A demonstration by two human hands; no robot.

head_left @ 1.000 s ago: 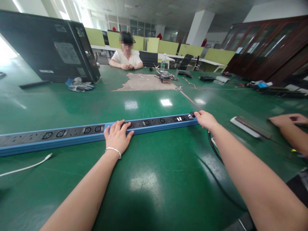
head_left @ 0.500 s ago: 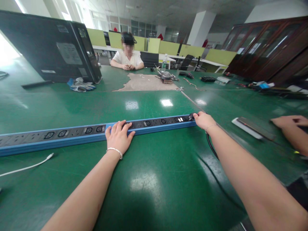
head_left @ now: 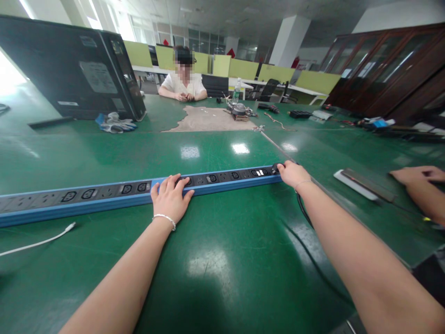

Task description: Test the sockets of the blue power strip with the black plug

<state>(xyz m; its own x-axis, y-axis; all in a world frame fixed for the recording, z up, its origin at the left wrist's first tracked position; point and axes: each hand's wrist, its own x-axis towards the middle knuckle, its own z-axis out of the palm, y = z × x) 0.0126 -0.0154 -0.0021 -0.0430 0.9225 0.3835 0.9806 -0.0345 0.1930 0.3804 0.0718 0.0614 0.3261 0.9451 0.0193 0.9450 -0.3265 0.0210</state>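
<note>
A long blue power strip (head_left: 222, 186) with a black face of sockets lies across the table. My left hand (head_left: 170, 197) rests on its middle, fingers spread over the sockets and top edge, thumb by the near side. At the strip's right end, my right hand (head_left: 294, 174) pinches a black power plug (head_left: 276, 168), which sits against the last sockets. How deep it is in cannot be seen. Its black cord (head_left: 313, 262) runs down below my right forearm to the table.
A white cable (head_left: 45, 243) lies near left. Behind stand a black computer case (head_left: 69, 69) and gloves (head_left: 114, 123). A white and grey bar-shaped device (head_left: 358, 185) lies at right, near a co-worker's hands (head_left: 413, 176). Another person (head_left: 183, 83) sits opposite.
Almost nothing differs. The whole view has shifted slightly, and both my hands keep their places on the strip and plug.
</note>
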